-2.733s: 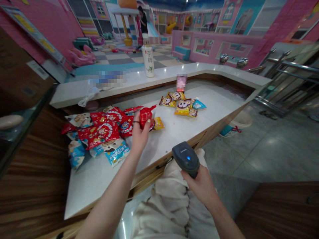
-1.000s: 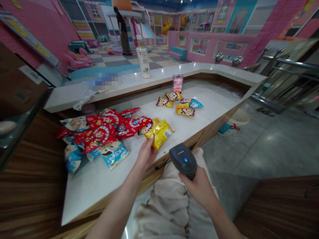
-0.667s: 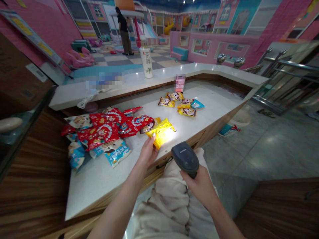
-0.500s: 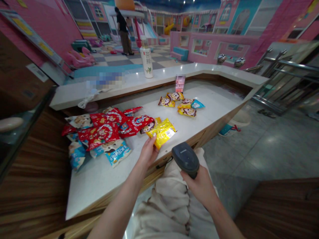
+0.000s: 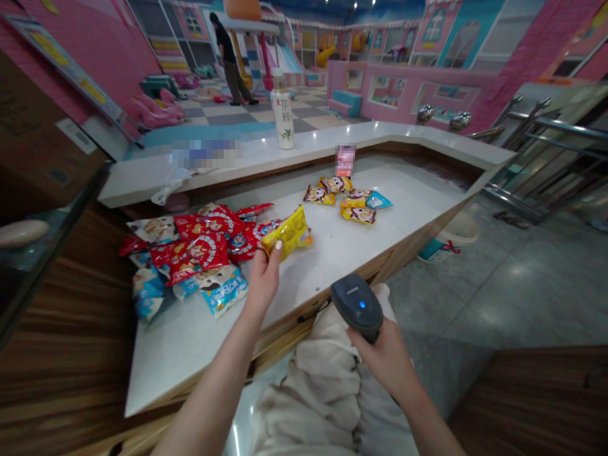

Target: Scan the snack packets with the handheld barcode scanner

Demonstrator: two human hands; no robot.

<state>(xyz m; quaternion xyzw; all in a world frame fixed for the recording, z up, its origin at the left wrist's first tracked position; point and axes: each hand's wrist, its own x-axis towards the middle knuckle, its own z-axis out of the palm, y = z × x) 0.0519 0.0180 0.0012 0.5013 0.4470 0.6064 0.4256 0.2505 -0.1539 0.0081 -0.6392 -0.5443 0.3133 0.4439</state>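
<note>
**Right hand** (image 5: 384, 358): closed around a black barcode scanner (image 5: 357, 307), blue light lit, held just above beige cloth (image 5: 313, 405) bunched over the lap.

**Left hand** (image 5: 263, 282): closed on the lower end of a yellow bag (image 5: 287, 233) (cartoon print, crumpled), which is tilted and held over the white counter (image 5: 190, 361), just beside the red pile.

**On the counter, near to far:**
- Blue-and-white bags (image 5: 223, 291), near the left wrist.
- Red bags (image 5: 192, 250), heaped and overlapping the blue-and-white ones.
- Small yellow bags (image 5: 339, 199) in a loose group, well apart from the heap, with one blue bag (image 5: 379, 201) at their edge.
- A blurred item (image 5: 345, 159) (too blurred to read), standing behind that group.

**Beyond:** a white bottle (image 5: 282, 111) on the raised ledge (image 5: 361, 134), a bucket (image 5: 451, 235) on the floor at right, and a person (image 5: 230, 63) standing in the pink play area.
</note>
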